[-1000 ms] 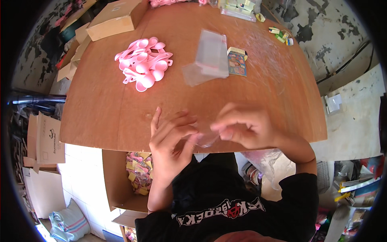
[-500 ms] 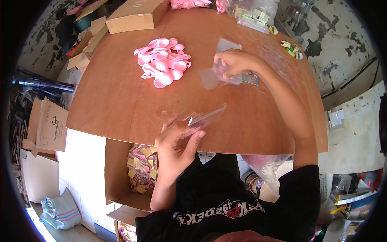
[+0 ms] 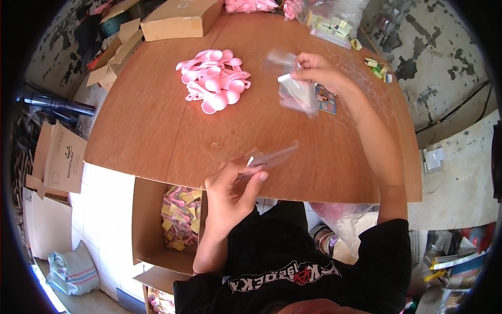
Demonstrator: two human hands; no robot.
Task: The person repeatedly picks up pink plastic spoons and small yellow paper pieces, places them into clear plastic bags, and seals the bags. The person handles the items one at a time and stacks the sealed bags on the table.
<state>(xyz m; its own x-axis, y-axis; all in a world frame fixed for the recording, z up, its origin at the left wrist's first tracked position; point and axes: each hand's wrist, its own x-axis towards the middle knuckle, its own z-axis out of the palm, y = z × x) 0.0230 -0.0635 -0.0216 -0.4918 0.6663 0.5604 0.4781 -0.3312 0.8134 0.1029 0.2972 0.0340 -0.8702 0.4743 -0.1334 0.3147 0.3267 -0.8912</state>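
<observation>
My left hand point(image 3: 230, 192) is near the table's front edge, thumb and fingers closed on transparent plastic bags point(image 3: 277, 155). Farther off to the right, my right hand point(image 3: 323, 72) pinches another transparent bag point(image 3: 280, 58), blurred by motion. Below those fingers are more flat transparent bags point(image 3: 299, 98); whether they all lie on the table, I cannot tell. A blue printed card point(image 3: 326, 100) sits beside them, partly covered. Left of the bags is a loose pile of pink plastic spoons point(image 3: 213, 79).
The brown wooden table point(image 3: 136, 125) carries a cardboard box point(image 3: 180, 21) at its far left. A bag of small packs point(image 3: 332, 26) and several small paper rolls point(image 3: 379, 69) are at the far right. Below the front edge, an open carton point(image 3: 149, 225) contains packed pink and yellow pieces point(image 3: 180, 217).
My right hand has lifted a little, away from me, drawing a plastic bag up and left. More of the blue card shows. My left hand has barely moved.
</observation>
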